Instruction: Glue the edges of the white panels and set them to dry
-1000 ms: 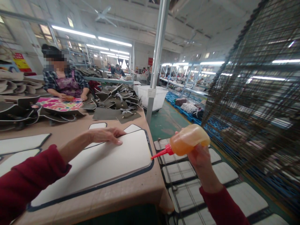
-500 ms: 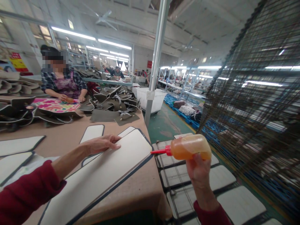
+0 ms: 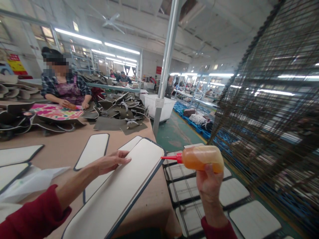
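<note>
My left hand [image 3: 113, 162] grips the upper-left edge of a long white panel [image 3: 124, 186] with rounded corners and a dark border. Its thumb lies on top, and the fingers underneath are partly hidden. In my right hand [image 3: 209, 181] is a squeeze bottle [image 3: 203, 157] of amber liquid, held sideways. The bottle's red nozzle [image 3: 171, 158] points left, its tip at the panel's far right corner; whether it touches is too fine to tell. Another white panel [image 3: 131, 143] lies partly under the held one.
More white panels [image 3: 92, 149] lie on the brown-covered table [image 3: 149, 202], beside a translucent plastic sheet [image 3: 37, 179]. Dark bag pieces [image 3: 119, 113] are heaped behind. Panels on a wire rack [image 3: 185, 189] stand to the right, near a tall mesh [image 3: 269, 99]. A co-worker [image 3: 66, 86] sits across.
The held panel has turned and shifted slightly to the right under my left hand. The nozzle tip has moved slightly up along the panel's corner.
</note>
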Tool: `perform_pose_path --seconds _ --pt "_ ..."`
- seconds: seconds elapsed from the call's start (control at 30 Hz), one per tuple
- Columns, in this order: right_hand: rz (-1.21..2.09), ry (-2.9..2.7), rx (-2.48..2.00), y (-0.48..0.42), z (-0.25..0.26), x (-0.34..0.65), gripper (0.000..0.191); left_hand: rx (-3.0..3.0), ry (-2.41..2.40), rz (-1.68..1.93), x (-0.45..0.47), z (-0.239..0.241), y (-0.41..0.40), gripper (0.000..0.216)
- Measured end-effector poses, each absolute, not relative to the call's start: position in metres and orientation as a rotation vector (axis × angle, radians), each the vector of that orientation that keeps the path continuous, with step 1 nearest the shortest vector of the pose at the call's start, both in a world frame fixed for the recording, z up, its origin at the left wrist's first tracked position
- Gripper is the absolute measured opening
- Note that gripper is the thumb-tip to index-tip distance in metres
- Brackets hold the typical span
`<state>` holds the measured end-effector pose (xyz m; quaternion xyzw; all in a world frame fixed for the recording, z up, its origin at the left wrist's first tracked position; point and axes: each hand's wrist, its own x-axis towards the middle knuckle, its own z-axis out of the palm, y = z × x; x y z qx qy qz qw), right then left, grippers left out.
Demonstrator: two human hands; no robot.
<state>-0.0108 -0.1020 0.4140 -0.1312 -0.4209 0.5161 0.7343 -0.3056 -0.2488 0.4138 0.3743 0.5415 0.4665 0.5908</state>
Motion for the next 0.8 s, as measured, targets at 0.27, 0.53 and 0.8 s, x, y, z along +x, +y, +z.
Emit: perform_pose_path --seconds 0.27,0.53,0.8 --pt "1.158 -0.936 -0.263 -0.102 0.416 -0.015 0.042 0.828 1.234 1.142 -0.306 0.404 -0.248 0.033" --pt "1.151 -0.988 -0.312 -0.105 0.412 -0.016 0.047 0.767 1.253 1.187 -0.302 0.398 -0.248 0.035" --pt "1.183 -1.006 -0.284 -0.109 0.416 -0.019 0.046 0.752 1.236 1.211 -0.300 0.400 -0.246 0.034"
